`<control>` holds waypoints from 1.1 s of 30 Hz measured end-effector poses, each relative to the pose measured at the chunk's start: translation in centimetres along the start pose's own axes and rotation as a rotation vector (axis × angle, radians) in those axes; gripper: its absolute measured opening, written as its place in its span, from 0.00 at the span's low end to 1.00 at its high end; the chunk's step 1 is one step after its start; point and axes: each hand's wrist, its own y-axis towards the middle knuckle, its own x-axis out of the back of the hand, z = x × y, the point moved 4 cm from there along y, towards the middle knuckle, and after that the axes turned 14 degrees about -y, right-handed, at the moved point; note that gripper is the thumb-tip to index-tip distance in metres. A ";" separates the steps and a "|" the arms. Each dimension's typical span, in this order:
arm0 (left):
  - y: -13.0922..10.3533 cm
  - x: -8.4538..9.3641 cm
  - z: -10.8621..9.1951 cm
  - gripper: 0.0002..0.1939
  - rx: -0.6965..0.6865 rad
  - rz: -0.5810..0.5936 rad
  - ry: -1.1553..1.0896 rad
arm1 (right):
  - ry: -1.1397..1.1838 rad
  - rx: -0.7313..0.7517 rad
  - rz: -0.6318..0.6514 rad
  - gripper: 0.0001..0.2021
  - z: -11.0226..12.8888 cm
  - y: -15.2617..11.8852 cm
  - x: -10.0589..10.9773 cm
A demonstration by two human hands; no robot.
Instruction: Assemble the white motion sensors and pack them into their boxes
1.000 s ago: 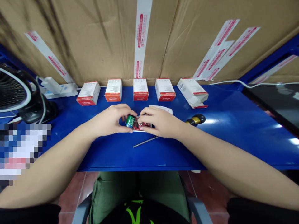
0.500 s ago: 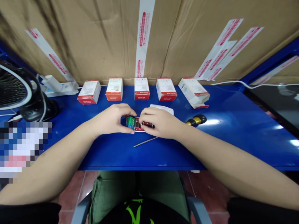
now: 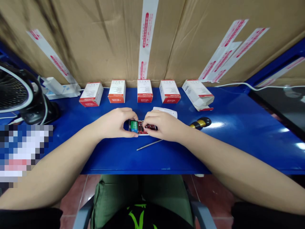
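Observation:
An opened detector with a red circuit board (image 3: 141,131) lies on the blue table between my hands. A green and blue battery (image 3: 134,126) sits in its left end. My left hand (image 3: 120,123) grips the detector's left end between thumb and fingers. Over the board's right part, my right hand (image 3: 160,124) is closed in a pinch, and whatever small thing its fingertips hold is hidden. A white plastic cover (image 3: 166,111) rests just behind my right hand. Under that hand passes the metal shaft of a screwdriver (image 3: 201,123) with a black and yellow handle.
Several red and white boxes (image 3: 145,90) stand in a row along the back; the rightmost box (image 3: 198,94) has an open flap. A black fan (image 3: 21,92) and a white power strip (image 3: 63,91) occupy the left. Behind everything rises a cardboard wall (image 3: 114,41).
The battery has rolled a little, so its lettering faces up more. My left fingers have shifted slightly along the detector's edge; my right hand stays nearly in place.

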 end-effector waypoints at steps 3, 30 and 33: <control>0.0 0.0 -0.1 0.16 -0.010 0.013 0.021 | 0.013 -0.011 0.007 0.08 -0.1 0.0 0.0; -0.2 0.3 0.2 0.13 0.062 0.037 -0.104 | 0.077 0.021 0.120 0.11 -0.4 -0.7 0.9; -0.2 0.3 0.1 0.14 0.041 0.036 -0.088 | 0.098 0.020 0.130 0.14 -0.4 -0.8 0.9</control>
